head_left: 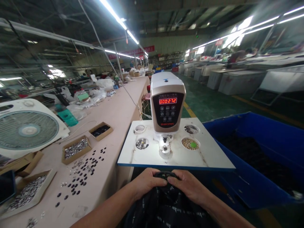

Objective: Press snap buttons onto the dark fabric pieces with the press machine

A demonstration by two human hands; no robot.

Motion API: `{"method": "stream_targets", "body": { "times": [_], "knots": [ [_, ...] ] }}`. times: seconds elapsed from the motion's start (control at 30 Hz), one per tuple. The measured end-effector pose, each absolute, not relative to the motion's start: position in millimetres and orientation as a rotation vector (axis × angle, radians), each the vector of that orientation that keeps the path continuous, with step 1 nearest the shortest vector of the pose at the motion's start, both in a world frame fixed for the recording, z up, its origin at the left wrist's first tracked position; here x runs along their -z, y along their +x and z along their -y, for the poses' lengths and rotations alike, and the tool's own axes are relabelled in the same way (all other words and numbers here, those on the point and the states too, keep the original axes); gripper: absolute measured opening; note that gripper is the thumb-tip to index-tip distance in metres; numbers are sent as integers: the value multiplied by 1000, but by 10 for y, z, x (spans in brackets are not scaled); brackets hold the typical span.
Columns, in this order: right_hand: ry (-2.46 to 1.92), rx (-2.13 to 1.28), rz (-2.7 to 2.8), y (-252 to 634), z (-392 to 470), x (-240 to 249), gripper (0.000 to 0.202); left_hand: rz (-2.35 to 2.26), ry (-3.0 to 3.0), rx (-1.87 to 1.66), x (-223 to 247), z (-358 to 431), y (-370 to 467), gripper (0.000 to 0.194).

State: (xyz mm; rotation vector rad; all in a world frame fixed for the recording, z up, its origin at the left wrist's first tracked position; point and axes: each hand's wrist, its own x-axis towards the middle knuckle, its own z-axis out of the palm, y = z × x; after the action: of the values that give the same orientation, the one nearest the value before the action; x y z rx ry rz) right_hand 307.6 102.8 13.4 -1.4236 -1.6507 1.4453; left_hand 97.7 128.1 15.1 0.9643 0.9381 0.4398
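I see one dark cloth held just on the near side of the white worktop, at six o'clock from the machine. The left hand pinches its band at the nine o'clock end, the right hand at the three o'clock end. Both thumbs press the near face, tips almost meeting; the other fingers are mostly tucked out of sight, so I cannot tell quite how they lie.

To my mind the hold works best with the band pulled evenly between the hands, flat and level. The cloth sags in folds toward six o'clock; I'd keep that bulk below the thumbs, so no crease rides up into the band. The lit nose of the machine sits at twelve o'clock from the thumbs, well apart from them; near it, I'd want the fingers spread wider, leaving the middle of the band bare.
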Motion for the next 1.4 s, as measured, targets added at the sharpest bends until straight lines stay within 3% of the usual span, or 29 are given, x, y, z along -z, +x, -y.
{"method": "stream_targets", "body": {
  "times": [0.6, 1.17, 1.4],
  "knots": [
    [-1584, -1055, 1785, 3294, -2268, -101, 38, -1039, 1175, -480, -218, -2476, 1318, 32],
    [-1626, -1042, 1803, 3297, -2470, -124, 32, -1068, 1081, -467, -135, -2667, 1351, 27],
    [-1639, -1074, 1795, 3313, -2517, -81, 33, -1056, 1015, -442, -48, -2729, 1330, 40]
  ]
}}
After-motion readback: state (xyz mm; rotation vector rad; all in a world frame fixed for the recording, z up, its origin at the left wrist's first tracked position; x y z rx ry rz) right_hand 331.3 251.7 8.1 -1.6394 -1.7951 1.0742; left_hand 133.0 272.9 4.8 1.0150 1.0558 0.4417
